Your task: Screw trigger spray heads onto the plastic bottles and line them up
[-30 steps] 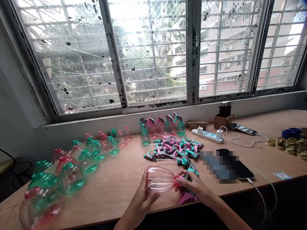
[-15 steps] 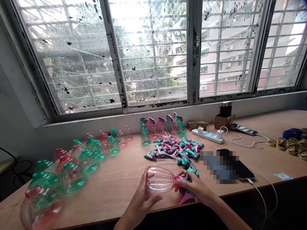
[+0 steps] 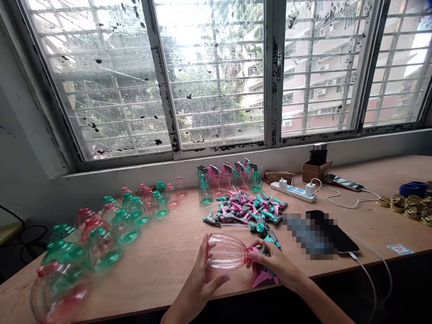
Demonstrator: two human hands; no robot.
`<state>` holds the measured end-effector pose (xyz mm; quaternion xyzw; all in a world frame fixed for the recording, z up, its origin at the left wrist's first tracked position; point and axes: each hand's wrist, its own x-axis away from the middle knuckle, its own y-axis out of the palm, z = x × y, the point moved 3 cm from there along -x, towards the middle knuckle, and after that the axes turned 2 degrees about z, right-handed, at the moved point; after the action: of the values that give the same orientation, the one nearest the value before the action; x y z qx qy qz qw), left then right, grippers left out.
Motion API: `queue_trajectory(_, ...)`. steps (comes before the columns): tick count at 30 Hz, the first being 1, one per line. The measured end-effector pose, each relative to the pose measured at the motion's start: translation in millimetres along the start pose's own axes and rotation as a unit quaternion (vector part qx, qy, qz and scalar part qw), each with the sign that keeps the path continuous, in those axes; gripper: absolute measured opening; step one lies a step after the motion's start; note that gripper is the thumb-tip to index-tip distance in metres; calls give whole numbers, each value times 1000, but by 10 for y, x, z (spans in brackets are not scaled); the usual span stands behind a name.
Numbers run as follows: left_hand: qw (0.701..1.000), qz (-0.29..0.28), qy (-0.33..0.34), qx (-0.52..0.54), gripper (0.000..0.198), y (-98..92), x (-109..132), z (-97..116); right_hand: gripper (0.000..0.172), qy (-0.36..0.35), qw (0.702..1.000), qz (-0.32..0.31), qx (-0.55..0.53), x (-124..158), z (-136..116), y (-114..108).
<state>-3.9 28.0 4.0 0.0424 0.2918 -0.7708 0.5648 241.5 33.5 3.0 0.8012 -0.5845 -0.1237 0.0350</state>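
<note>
**Position.** The pink bottle (image 3: 227, 252) lies on its side in the lower centre of the frame, held just above the near edge of the table (image 3: 162, 258). Its long axis runs left to right, with the base toward the left of the frame and the neck toward the right.

**Appearance.** The body is clear, pink-tinted plastic with ribs running along its length. It looks empty.

**Hands.**
- The left hand (image 3: 201, 281) is closed on the base end, with the thumb underneath and the fingers curled over the far side.
- The right hand (image 3: 275, 264) is at the neck end, and it is the hand nearer the opening.
- Its fingers are closed around a pink spray head (image 3: 262, 278).
- The spray head sits in line with the bottle axis and touches the neck, with its trigger pointing toward the lower edge of the frame.
- How far the head is seated cannot be told.

**Surroundings.**
- Loose spray heads (image 3: 248, 210), pink and teal, lie in a pile just above the right hand.
- Upright fitted bottles (image 3: 229, 177) stand in a row behind them, against the wall.
- Bare bottles (image 3: 114, 225), green and pink, are grouped at the left of the frame.
- A power strip (image 3: 297, 191) and a dark phone (image 3: 334, 234) lie to the right.
</note>
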Motion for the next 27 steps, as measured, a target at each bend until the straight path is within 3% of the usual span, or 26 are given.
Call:
queue_trajectory(6,1000,4,-24,11,82,-33,-2,51,44,-4,1000,11,10,6,-15,-2)
queue_trajectory(13,999,-7,-12,45,84,-6,-8,24,45,3,1000,20,-9,-5,-8,0)
queue_trajectory(17,997,-2,-38,64,101,5,3,22,45,0,1000,16,-7,2,-13,8)
queue_trajectory(20,996,1,-44,76,96,-4,-18,67,42,-7,1000,9,-9,-5,5,2)
queue_trajectory(27,1000,1,4,18,98,-20,-53,-28,40,-9,1000,5,-18,-22,37,-15)
